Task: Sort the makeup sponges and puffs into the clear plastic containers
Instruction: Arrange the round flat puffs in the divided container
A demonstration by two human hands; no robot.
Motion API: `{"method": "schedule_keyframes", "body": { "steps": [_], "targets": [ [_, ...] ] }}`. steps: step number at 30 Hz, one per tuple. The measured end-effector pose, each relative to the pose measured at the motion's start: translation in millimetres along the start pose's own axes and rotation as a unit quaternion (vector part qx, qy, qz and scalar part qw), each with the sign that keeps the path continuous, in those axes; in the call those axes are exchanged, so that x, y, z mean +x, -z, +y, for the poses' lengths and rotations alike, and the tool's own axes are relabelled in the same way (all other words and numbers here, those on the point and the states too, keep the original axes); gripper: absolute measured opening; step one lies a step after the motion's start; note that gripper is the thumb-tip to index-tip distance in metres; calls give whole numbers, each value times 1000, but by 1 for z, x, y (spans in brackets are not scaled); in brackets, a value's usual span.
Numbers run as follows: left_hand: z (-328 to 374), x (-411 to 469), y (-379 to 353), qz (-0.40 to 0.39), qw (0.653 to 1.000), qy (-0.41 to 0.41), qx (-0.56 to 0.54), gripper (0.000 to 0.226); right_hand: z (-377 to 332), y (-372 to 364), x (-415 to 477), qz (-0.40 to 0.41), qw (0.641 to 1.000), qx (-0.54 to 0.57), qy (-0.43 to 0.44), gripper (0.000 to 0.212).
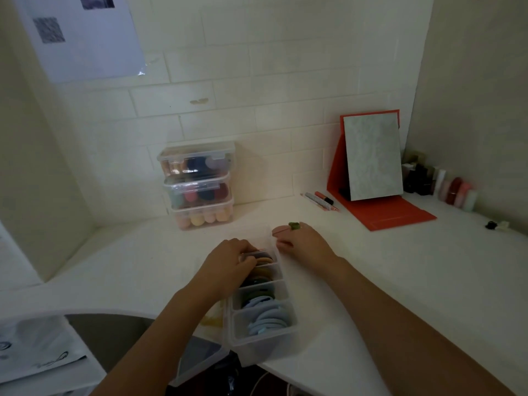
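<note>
We see a clear divided box (237, 335) standing near the front edge of the white counter (400, 281), its compartments running away from us. The nearest compartments hold a row of pale blue puffs (271, 317) on edge. Beyond them sit dark green puffs (257, 295), then tan puffs (264, 271).

The left hand (233, 260) reaches into the far end of the box, its fingers curled down onto the puffs there. We cannot tell whether it pinches one or only touches them.

The right hand (305, 242) rests on the counter just beside the box's far right corner. Its fingers are loosely bent, their tips against the box wall, and it holds nothing.

A pink puff (278, 230) lies on the counter just beyond that hand, with a small green piece (294, 225) touching it.

Against the tiled wall stands a stack of three lidded boxes (198, 185) filled with coloured sponges. To the right we see a mirror (373, 157) on a red stand (385, 215), a few pens (321, 201) beside it, and small bottles (440, 181) along the side wall.
</note>
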State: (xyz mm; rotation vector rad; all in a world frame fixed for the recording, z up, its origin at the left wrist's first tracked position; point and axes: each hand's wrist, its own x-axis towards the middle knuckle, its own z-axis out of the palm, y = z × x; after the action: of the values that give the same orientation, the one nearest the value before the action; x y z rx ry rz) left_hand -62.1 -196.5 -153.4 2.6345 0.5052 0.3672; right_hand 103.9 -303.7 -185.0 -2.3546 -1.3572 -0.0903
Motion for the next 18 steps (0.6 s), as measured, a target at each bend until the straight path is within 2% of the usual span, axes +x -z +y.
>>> {"method": "schedule_keyframes", "body": {
  "steps": [2, 5, 8, 10, 14, 18],
  "targets": [
    [-1, 0, -2, 9, 1000, -3, -7, 24, 0, 2, 1, 26, 999, -3, -21, 34],
    [-3, -2, -6, 35, 999, -14, -19, 25, 0, 12, 1, 134, 989, 25, -55, 27],
    [-5, -2, -6, 45, 999, -10, -25, 26, -6, 24, 1, 251, 952, 162, -71, 26],
    [-5, -3, -5, 39, 999, -1, -28, 26, -16, 28, 0, 262, 940, 212, -59, 23],
    [-4, -4, -5, 29, 999, -1, -14, 28, -30, 22, -1, 240, 942, 232, -31, 24],
    [1, -7, -8, 17, 1000, -21, -2, 29, -36, 16, -1, 242, 950, 198, -8, 22]
  ]
}}
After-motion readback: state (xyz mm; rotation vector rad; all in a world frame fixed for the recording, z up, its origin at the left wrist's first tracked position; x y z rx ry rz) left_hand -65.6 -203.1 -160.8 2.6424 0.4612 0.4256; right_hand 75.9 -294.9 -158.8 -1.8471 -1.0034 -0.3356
